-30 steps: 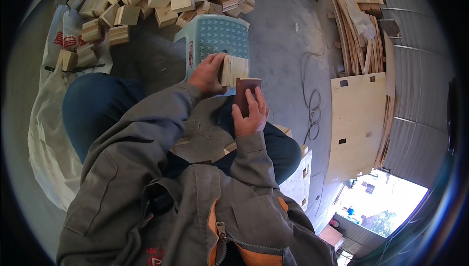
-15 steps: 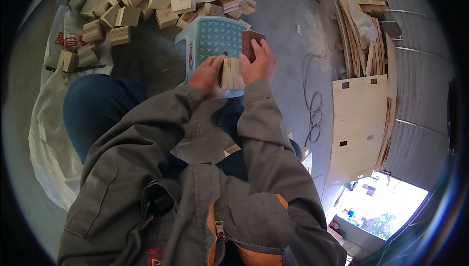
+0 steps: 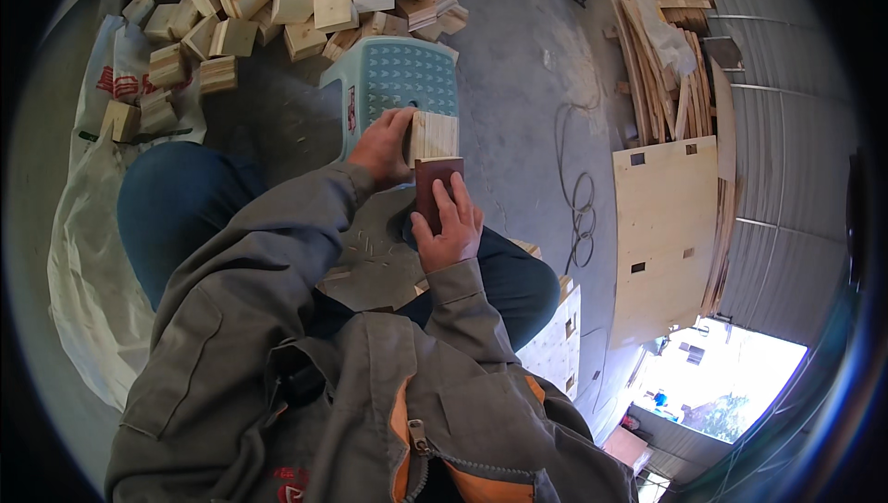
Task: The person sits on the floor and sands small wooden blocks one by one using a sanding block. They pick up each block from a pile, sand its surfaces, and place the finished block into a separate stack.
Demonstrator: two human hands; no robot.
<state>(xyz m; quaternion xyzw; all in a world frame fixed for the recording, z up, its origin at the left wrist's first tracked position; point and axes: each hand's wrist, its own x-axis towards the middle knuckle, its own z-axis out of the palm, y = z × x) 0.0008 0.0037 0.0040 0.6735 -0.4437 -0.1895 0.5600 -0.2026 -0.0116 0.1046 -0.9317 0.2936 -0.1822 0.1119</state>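
A pale plywood block point(image 3: 435, 136) stands on the near part of the light blue plastic stool point(image 3: 407, 68), its layered edges facing up. My left hand point(image 3: 382, 147) grips it from the left side, fingers at the far end. A flat red-brown sanding block point(image 3: 437, 179) is under my right hand point(image 3: 449, 225), which holds it with fingers laid over the top and thumb on its left side. The sanding block's far end meets the near end of the plywood block. The underside of the sanding block is hidden.
A heap of similar wood blocks point(image 3: 314, 6) lies beyond the stool to the left. Beside my left knee is a white plastic sack point(image 3: 88, 253). A looped cable point(image 3: 581, 216) runs along the floor at right, near a leaning plywood sheet point(image 3: 664, 244) and stacked boards point(image 3: 647, 68).
My right hand has drawn the sanding block toward me, from the far right of the plywood block to its near end. My left hand still holds the plywood block.
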